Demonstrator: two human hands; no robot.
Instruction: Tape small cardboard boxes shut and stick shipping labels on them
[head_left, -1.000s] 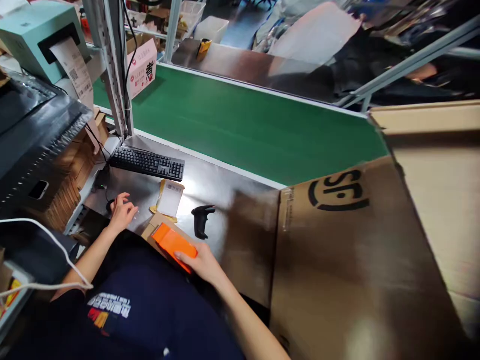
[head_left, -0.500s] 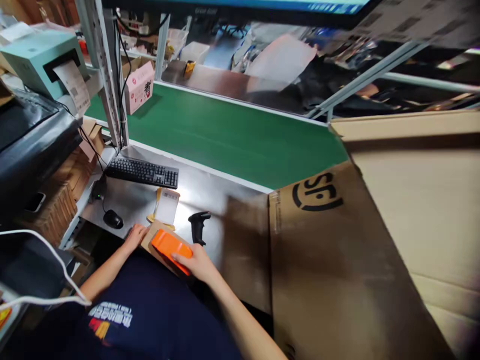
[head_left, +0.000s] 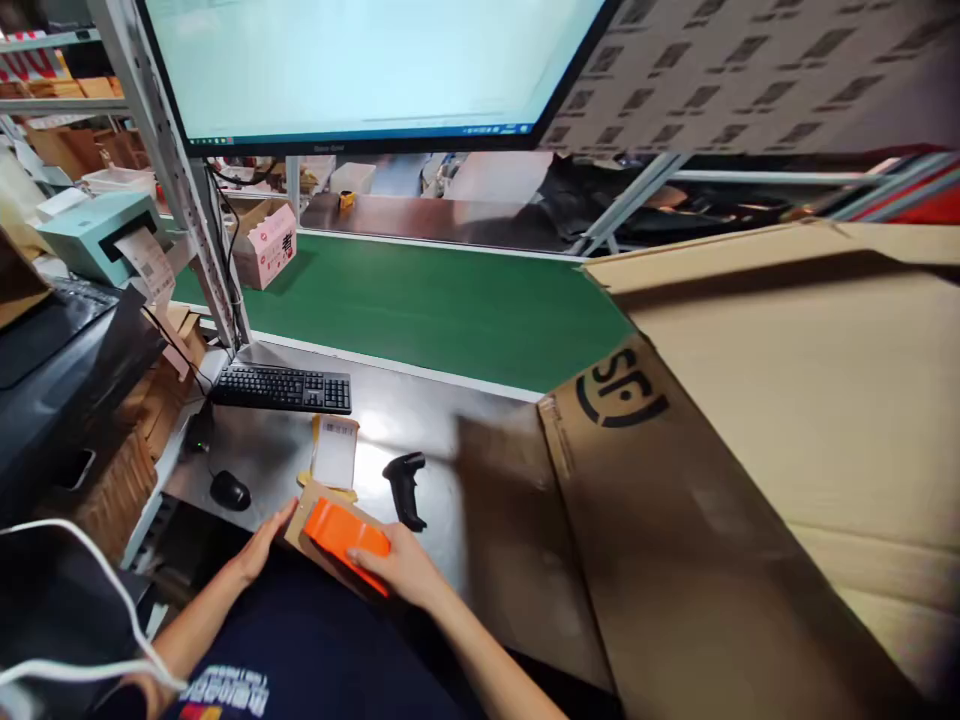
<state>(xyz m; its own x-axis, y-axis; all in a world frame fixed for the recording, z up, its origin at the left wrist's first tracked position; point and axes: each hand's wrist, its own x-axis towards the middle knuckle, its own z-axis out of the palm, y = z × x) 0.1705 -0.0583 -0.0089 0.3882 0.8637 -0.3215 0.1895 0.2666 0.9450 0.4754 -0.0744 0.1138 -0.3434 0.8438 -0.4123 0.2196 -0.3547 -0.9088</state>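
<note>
A small cardboard box (head_left: 301,512) lies at the near edge of the metal bench, against my body. My right hand (head_left: 406,568) grips an orange tape dispenser (head_left: 341,532) over the top of the box, the thumb across its side. Fingers stretched out flat, my left hand (head_left: 264,545) rests along the left end of the box without wrapping around it. Just beyond the box is a white-labelled packet (head_left: 335,455) with yellow edges. A black barcode scanner (head_left: 405,488) lies on the bench to the right of the packet.
A keyboard (head_left: 281,388) and mouse (head_left: 229,491) lie on the left of the bench. Behind runs a green conveyor belt (head_left: 420,310) carrying a pink box (head_left: 274,247). A large open carton (head_left: 675,520) takes up the right side. Above hangs a monitor (head_left: 360,75); a label printer (head_left: 101,235) stands left.
The view has tilted up, showing more of the monitor. My left fingers have straightened along the box end. My right hand keeps hold of the orange tape dispenser, in nearly the same place on the box.
</note>
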